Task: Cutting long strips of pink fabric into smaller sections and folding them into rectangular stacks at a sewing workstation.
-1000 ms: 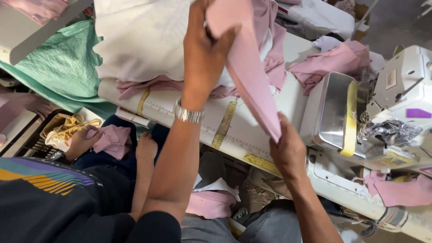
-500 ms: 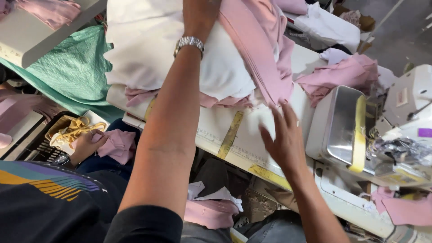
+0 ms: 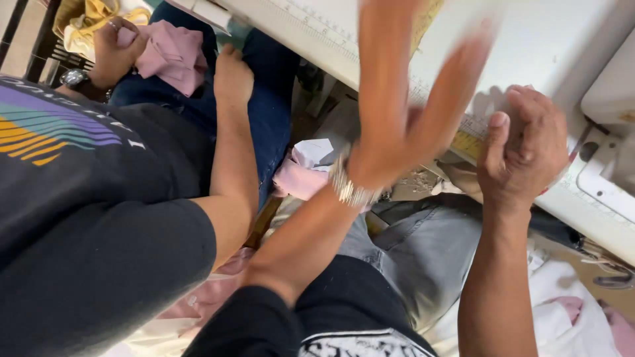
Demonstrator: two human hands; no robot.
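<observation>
**Hands at the table edge, one blurred, one resting**

My left hand [image 3: 403,125] is smeared with blur; the fingers look spread and I see nothing in them, though the blur keeps me from being sure. A metal watch [image 3: 348,188] sits on that wrist. My right hand [image 3: 526,149] is loosely curled with the thumb up, pressed against the edge of the white table [image 3: 529,46], right where a yellow tape strip [image 3: 466,142] runs along it; I cannot tell whether it pinches anything there.

Below the hands are my grey trousers [image 3: 410,258], and just left of the wrist a crumpled pink cloth [image 3: 301,180] with a white scrap lies under the table. A sewing machine's white body [image 3: 612,165] shows at the right edge.

To my left sits another person in a dark printed shirt [image 3: 73,198], one hand on a folded pink piece [image 3: 173,56] in the lap.

I judge this as the gap between handling pieces; any next grip needs the left hand steadied first
</observation>
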